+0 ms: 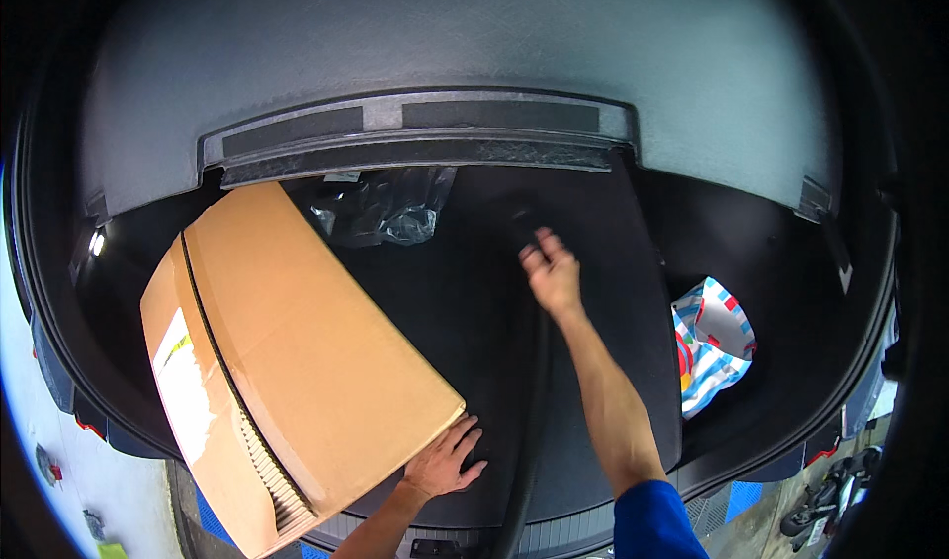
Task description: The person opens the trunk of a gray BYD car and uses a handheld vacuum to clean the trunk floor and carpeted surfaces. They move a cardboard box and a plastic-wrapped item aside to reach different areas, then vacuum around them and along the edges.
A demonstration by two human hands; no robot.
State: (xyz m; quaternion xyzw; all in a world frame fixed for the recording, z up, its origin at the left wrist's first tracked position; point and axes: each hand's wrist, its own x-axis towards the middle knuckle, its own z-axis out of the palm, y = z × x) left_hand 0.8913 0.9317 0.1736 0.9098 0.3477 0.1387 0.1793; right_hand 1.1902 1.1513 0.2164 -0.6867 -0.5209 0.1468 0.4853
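A large cardboard box (pixel 326 336) with a partly torn flap lies tilted in the left of a car's boot. My left hand (pixel 445 459) rests with fingers apart beside its lower right corner, on the dark boot floor (pixel 467 322). Over the floor's middle, my right hand (pixel 552 277) is blurred with its fingers partly curled; whether it holds anything cannot be told. A dark strap or hose-like thing (pixel 528 440) runs from below that hand to the boot's edge. Clear plastic wrapping (pixel 393 214) lies beyond the box.
A colourful striped fabric item (pixel 715 344) sits in the right side recess. The grey parcel shelf (pixel 482 40) overhangs the far part of the boot. The boot sill (pixel 571 533) borders the near edge. Shoes (pixel 823 500) are on the ground at the lower right.
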